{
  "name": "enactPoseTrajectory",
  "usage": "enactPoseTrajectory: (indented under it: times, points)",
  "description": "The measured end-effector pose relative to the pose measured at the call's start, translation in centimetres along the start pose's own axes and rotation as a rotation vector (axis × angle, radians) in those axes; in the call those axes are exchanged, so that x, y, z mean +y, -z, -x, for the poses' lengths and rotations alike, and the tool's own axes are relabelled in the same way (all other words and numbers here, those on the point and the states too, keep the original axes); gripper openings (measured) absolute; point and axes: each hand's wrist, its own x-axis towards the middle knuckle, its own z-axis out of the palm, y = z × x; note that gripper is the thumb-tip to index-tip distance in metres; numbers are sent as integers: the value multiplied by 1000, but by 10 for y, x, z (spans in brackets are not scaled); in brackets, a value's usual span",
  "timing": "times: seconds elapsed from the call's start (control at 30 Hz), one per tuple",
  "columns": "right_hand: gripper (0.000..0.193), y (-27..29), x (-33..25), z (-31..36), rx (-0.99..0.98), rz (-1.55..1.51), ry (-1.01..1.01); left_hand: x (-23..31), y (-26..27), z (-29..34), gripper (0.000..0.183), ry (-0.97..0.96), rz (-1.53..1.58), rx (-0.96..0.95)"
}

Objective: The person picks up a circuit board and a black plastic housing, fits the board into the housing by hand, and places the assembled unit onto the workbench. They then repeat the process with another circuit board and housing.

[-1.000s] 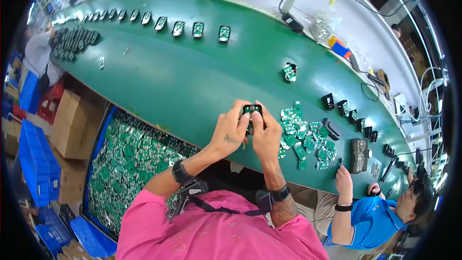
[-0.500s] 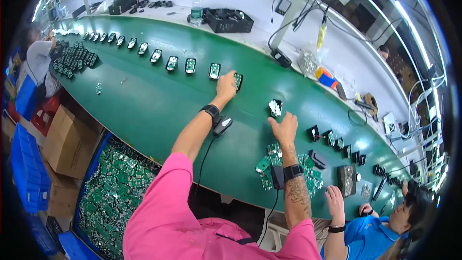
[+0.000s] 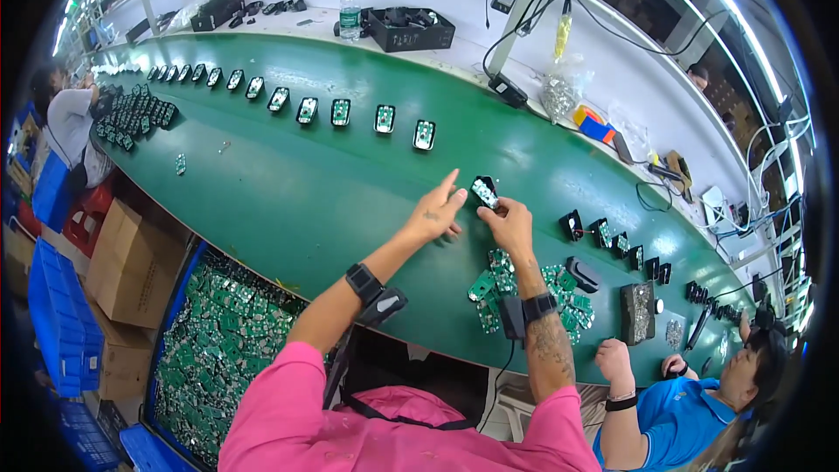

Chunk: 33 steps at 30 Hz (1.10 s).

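My right hand [image 3: 510, 224] grips the lower end of a small black plastic casing [image 3: 485, 191], thumb on one side and fingers on the other. Inside that casing sits a pale, shiny part, its details too small to make out. Just left of it, my left hand [image 3: 434, 213] is empty, with its index finger stretched out and the thumb apart. Beyond my hands, a black casing with a green circuit board [image 3: 424, 135] ends a long row of similar ones curving away to the left. Loose green circuit boards [image 3: 495, 275] lie under and beside my right forearm.
More black casings [image 3: 600, 232] line the table to the right, before a co-worker in a blue shirt [image 3: 673, 419]. A dark block [image 3: 638, 315] stands near them. A large bin of circuit boards [image 3: 223, 332] is below the table's left edge. A bottle [image 3: 350, 13] stands on the back ledge.
My left hand has let go of the casing at the row's near end and come back toward my right hand. My right hand has reached forward and taken hold of the other casing.
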Motion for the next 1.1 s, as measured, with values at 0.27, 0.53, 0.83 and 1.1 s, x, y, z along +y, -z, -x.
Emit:
enactPoseTrajectory:
  times: [0.27, 0.53, 0.83, 1.1]
  points:
    - [44, 23, -56, 124, 31, -165, 315, 8, -15, 90, 43, 67, 689, -207]
    - [15, 32, -61, 189, 89, -160, 216, 14, -36, 158, 47, -34, 673, -82]
    - [26, 31, -75, 229, 86, -408, -42, 13, -52, 193, 72, -184, 437, -112]
    - [12, 54, -83, 249, 225, -167, 144, 25, -42, 209, 63, -46, 352, -166]
